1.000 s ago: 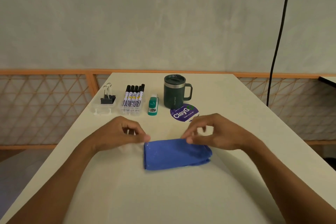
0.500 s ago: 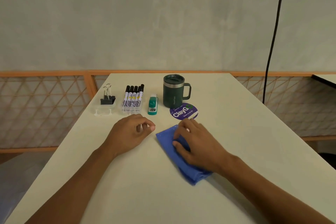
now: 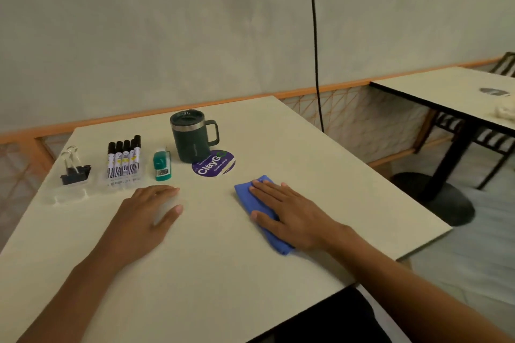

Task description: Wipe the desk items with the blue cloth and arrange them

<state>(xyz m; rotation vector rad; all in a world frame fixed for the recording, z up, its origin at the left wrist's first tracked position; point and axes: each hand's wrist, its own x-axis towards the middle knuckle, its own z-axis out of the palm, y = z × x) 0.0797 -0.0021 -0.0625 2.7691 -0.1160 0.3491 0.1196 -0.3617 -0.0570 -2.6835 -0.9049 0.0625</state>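
So, right hand [image 3: 292, 214] lies flat on the folded cloth [image 3: 243, 193], fingers straight, pressing and not gripping. The cloth sits on the surface [image 3: 223, 281], right of centre, just this side of the round sticker [image 3: 213, 166]. Left hand [image 3: 147, 211] rests loose on the surface, fingers relaxed, gripping nothing I can tell; there is a pale blur under the palm I can't make out.

Risks, my guess: none of the items looks wiped yet, so I have to gather the cloth first. With a flat palm the fold may slide or open up instead of lifting. The mug [image 3: 191, 138] stands on the sticker's far edge, and a sideways swipe high on it could tip it. The markers [image 3: 124, 159] lie side by side in a clear tray, so a drag across them may roll or scatter them. The small green item [image 3: 162, 166] is light and will skid unless my left hand pins it. The clips [image 3: 75, 170] are close to the left edge, and a push that way could drop them off
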